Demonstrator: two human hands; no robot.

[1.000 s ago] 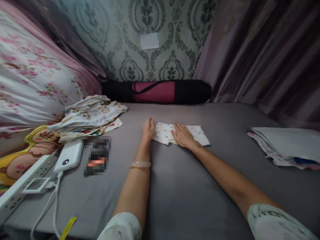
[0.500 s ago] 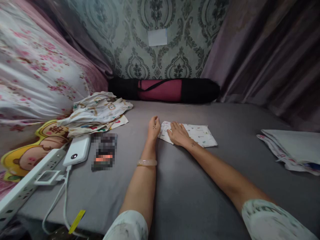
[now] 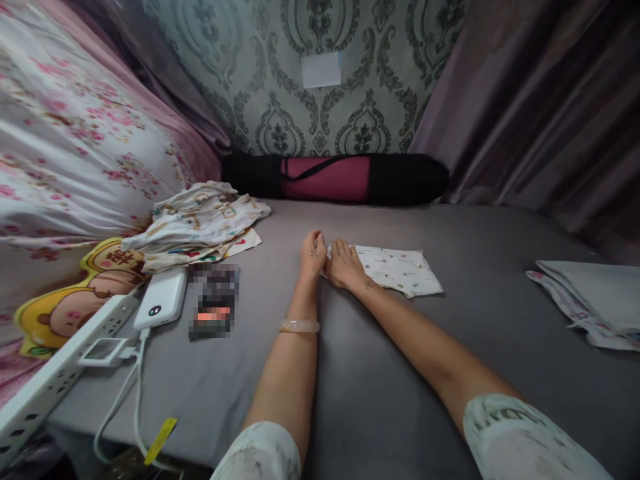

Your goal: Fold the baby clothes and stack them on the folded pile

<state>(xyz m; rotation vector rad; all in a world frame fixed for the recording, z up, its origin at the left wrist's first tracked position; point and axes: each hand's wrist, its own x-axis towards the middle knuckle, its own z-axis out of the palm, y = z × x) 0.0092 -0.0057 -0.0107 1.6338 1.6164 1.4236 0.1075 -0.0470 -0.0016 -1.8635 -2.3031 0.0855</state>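
Observation:
A folded white cloth (image 3: 403, 268) with a small scattered print lies flat on the grey bed sheet. My right hand (image 3: 345, 265) rests palm down on its left end, fingers stretched out and close together. Right beside it, at the cloth's left edge, my left hand (image 3: 313, 253) stands on its side with the fingers curled. Its fingertips are turned away, so whether it pinches the cloth's edge is hidden. A pale bangle (image 3: 299, 326) circles my left forearm.
On the left lie a heap of printed clothes (image 3: 200, 217), a white power bank (image 3: 163, 300) with a cable, a power strip (image 3: 65, 380) and a blurred-out object (image 3: 215, 300). Folded fabrics (image 3: 595, 293) lie at the right. A black and pink roll bag (image 3: 327, 179) lies along the wall.
My right hand has slid left along the cloth, closer to my left hand, uncovering more of the cloth's middle. The left hand stays at the left edge. The view has shifted slightly.

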